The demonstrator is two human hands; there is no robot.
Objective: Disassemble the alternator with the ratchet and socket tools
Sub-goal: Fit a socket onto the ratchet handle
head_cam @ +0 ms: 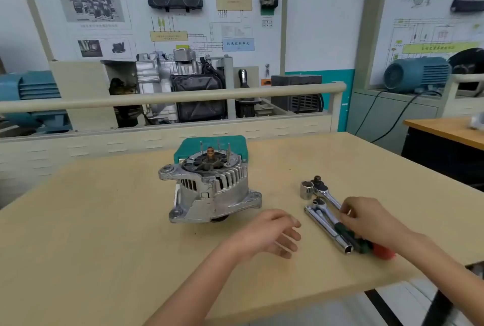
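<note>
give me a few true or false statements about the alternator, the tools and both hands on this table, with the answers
1. The silver finned metal alternator stands on the tan wooden table with its copper-tipped shaft pointing up. True.
2. The left hand grips the alternator. False: it hovers open over the table beside it, touching nothing.
3. The right hand is at the chrome ratchet handles, right of the alternator. True.
4. The short chrome socket is fitted on an alternator bolt. False: it stands on the table next to the farther ratchet's head.
5. The flat teal block lies in front of the alternator, near the person. False: it lies behind it, toward the table's far edge.
</note>
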